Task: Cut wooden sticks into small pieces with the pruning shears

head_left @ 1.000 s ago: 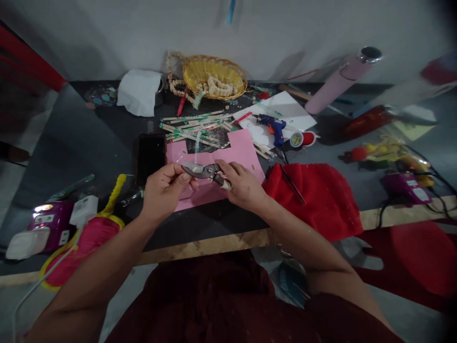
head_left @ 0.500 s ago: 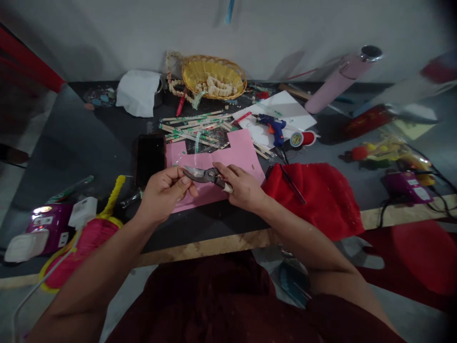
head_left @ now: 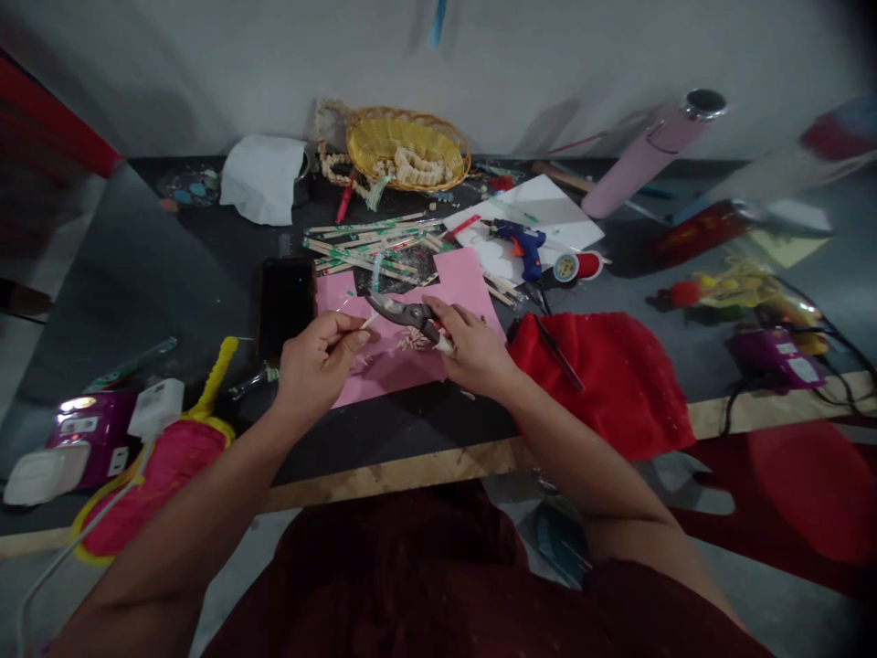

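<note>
My right hand (head_left: 474, 355) is wrapped round the handles of dark pruning shears (head_left: 409, 315). The curved blades point left and look slightly parted. My left hand (head_left: 321, 367) pinches a thin pale wooden stick (head_left: 371, 320), whose tip shows just below the blades. Whether stick and blades touch, I cannot tell. Both hands are over a sheet of pink paper (head_left: 458, 274). Several small pale cut pieces (head_left: 415, 339) lie on the paper beneath the shears. Behind it is a loose pile of wrapped chopsticks (head_left: 370, 239).
A dark phone (head_left: 284, 306) lies left of the paper. Red cloth (head_left: 617, 388) with a pen on it is at the right. Farther back are a blue glue gun (head_left: 524, 245), a red thread spool (head_left: 587, 266), a yellow basket (head_left: 363, 146) and a pink flask (head_left: 644, 164).
The shears have shifted slightly up and right, away from my left fingers. The stick in my left hand and the cut pieces on the paper now show more plainly.
</note>
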Motion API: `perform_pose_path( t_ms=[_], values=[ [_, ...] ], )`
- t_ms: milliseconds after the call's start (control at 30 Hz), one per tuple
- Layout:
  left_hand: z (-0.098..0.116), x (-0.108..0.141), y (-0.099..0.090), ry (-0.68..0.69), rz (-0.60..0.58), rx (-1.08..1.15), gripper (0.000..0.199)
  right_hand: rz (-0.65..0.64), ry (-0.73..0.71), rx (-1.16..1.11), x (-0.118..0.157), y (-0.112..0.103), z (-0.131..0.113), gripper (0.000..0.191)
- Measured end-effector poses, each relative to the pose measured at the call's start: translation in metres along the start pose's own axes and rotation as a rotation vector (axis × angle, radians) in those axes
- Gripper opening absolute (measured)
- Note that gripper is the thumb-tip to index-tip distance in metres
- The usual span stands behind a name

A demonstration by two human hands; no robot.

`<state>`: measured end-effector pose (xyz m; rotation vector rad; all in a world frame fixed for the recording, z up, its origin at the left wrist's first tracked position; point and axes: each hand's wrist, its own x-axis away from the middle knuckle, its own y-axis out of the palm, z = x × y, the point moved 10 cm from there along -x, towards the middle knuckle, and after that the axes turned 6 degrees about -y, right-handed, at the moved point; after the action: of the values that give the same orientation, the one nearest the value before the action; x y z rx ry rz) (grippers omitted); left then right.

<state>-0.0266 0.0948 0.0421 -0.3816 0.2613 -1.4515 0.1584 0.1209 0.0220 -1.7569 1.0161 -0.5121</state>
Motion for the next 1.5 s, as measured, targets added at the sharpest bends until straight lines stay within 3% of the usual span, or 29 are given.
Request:
perform_pose_path(
  t_ms=[133,433,867,1033,1200,1400,1500],
  values=[
    [-0.001,-0.002,0.004,-0.003,-0.057,0.038,0.013,-0.024,-0.032,-0.021,0.0,0.002,0.0,0.071],
    [-0.013,-0.004,0.022,-0.225,-0.303,0.459,0.017,-0.04,-0.125,-0.101,0.001,0.002,-0.001,0.072],
    [-0.018,0.006,0.04,-0.473,-0.494,0.629,0.035,-0.036,-0.14,-0.044,0.002,0.0,-0.001,0.073],
    [-0.022,0.004,0.037,-0.477,-0.422,0.621,0.035,-0.057,-0.047,0.047,0.004,0.0,0.002,0.062],
    [-0.018,-0.001,0.033,-0.359,-0.371,0.566,0.027,-0.093,-0.037,0.029,0.001,0.001,0.006,0.066],
    [-0.016,0.008,0.046,-0.435,-0.593,0.58,0.028,-0.107,-0.168,-0.07,0.0,0.003,0.004,0.077],
    [-0.014,0.011,0.046,-0.47,-0.628,0.605,0.029,-0.082,-0.168,-0.053,0.002,0.0,0.002,0.074]
  ],
)
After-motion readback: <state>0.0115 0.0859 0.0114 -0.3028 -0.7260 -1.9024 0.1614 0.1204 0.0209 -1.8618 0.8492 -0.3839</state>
